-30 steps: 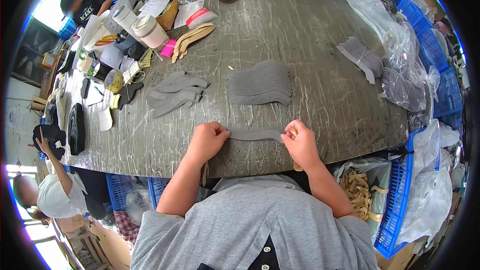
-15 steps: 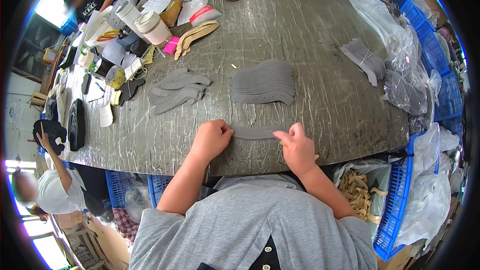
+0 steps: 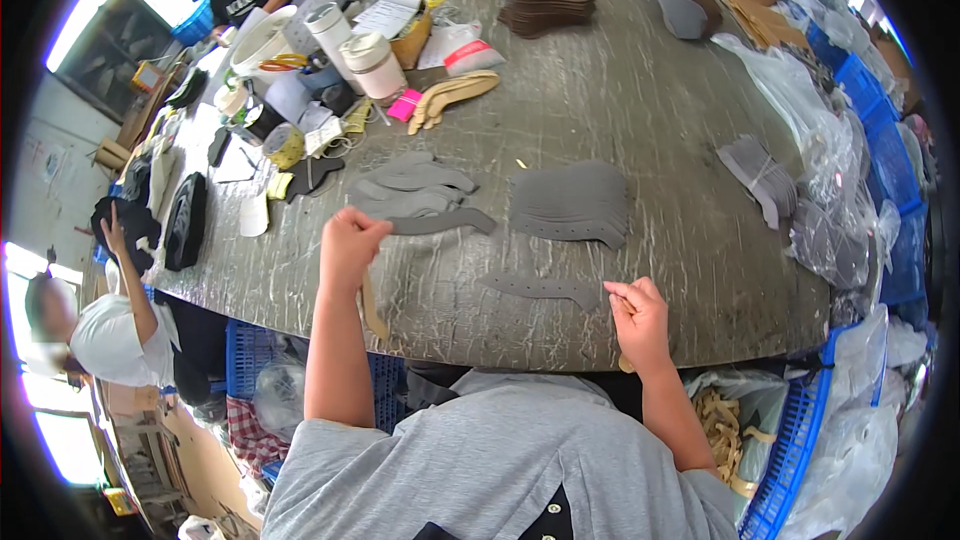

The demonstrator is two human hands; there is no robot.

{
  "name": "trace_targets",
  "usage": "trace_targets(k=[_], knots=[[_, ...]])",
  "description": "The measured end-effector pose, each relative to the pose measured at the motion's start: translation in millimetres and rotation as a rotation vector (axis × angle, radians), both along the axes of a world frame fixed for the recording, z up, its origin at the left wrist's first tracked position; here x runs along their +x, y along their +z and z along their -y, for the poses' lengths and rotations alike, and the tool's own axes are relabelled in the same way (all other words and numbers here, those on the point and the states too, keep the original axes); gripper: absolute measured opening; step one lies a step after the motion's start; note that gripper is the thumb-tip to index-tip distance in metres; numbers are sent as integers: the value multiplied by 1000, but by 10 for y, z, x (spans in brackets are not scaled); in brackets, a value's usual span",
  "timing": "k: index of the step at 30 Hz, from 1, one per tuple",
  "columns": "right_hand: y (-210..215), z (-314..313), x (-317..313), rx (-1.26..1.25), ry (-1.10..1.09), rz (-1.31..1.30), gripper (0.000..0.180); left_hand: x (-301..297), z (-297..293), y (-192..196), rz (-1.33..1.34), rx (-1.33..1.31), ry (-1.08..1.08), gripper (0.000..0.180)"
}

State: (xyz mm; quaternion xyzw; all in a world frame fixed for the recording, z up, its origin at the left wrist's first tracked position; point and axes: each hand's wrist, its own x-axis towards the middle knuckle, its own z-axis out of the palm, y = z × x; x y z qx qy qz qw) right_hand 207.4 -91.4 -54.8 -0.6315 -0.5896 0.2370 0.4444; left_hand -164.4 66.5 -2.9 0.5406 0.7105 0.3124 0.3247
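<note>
Fingers of the left hand (image 3: 350, 245) pinch a long grey strip (image 3: 440, 224) running rightward, while the curled right hand (image 3: 638, 318) rests at the perforated grey piece (image 3: 540, 286), nearer it.

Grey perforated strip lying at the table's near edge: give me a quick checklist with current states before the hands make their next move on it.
1. Grey perforated strip lies flat on the round scratched table: ok.
2. Right hand at the strip's right end: ok, though actual contact cannot be told.
3. Left hand on the strip: not ok; it is raised off to the left, pinching the end of a dark grey curved piece.
4. Tan strip hanging under the left hand: whether gripped or lying on the table cannot be told.
5. Stack of grey fan-shaped pieces apart from the strip: ok, a bare gap shows between them.
</note>
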Motion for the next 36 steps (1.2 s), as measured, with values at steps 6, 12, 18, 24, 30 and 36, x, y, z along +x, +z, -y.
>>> trace_targets(k=[6,12,18,24,30,36], knots=[[265,-149,-430,-67,191,-255,13,395,225,-17,-134,224,-211,63],[445,-261,-714,-147,384,-350,12,1468,922,137,-212,582,-850,96],[520,-177,-598,-209,363,-408,11,1585,927,72,-212,599,-889,98],[520,-180,-594,-249,350,-516,10,1567,954,78,-151,576,-932,100],[432,-182,-595,-392,317,-692,9,1541,968,85,33,474,-972,95],[409,-192,-506,-357,341,-1239,9,1474,788,63,494,191,-811,32]])
